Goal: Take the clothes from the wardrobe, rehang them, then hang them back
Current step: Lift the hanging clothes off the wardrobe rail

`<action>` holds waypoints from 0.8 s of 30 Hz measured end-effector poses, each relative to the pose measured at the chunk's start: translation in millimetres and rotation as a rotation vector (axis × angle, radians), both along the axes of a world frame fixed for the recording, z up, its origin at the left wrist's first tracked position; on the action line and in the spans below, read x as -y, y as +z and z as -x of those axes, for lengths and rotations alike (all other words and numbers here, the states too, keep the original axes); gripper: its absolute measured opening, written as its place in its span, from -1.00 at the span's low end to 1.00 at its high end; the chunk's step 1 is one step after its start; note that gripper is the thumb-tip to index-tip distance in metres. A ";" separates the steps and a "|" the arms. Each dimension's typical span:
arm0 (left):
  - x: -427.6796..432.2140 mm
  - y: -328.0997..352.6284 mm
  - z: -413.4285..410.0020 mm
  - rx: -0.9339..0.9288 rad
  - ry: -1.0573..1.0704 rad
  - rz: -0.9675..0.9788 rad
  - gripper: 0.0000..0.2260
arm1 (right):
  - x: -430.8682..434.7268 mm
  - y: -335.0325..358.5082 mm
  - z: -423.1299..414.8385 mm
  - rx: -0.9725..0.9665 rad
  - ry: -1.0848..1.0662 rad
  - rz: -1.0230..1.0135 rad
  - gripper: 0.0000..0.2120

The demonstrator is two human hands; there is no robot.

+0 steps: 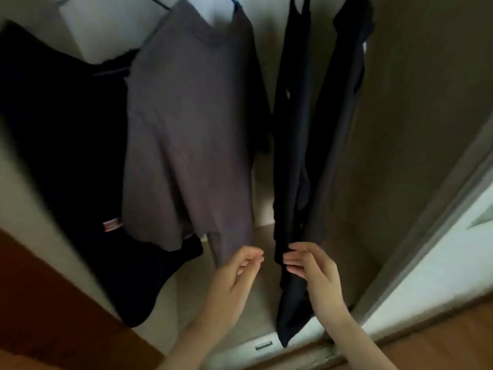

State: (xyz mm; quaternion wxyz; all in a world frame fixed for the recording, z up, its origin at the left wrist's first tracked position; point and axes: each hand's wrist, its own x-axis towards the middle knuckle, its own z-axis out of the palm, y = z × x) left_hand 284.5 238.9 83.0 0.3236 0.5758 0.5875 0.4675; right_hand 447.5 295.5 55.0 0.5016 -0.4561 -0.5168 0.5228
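dress (290, 129) hanging right of shirt (186, 116), edge pinched by right hand (317, 271), probably to draw it out; left hand (237, 271) loosely curled, empty, just beside, ready to help.

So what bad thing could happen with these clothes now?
1. The right hand seems to pinch the long dark garment near its bottom. A hard tug from there could drag it down.
2. The black garment on the left hangs crooked, so a bump might make it slip off.
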 end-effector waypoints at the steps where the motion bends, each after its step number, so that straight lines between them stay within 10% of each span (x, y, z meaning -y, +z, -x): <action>1: 7.4 18.2 13.1 -0.018 0.044 -0.069 -0.84 | -3.3 18.2 15.7 0.014 0.060 -0.069 -0.74; 9: 25.5 181.4 92.7 -0.302 0.304 -0.574 -0.76 | -32.5 198.3 108.7 -0.081 0.287 -0.582 -0.83; 15: -33.0 288.6 139.4 -0.444 0.532 -0.763 -0.82 | -87.1 313.5 158.5 -0.065 0.069 -0.803 -0.84; 20: -96.0 350.1 186.7 -0.547 0.750 -0.414 -0.65 | -145.9 366.9 183.3 0.179 -0.111 -0.622 -0.69; 24: -124.1 356.4 198.0 -0.127 0.514 -0.106 -0.85 | -172.8 379.0 196.2 0.136 0.028 -0.271 -0.79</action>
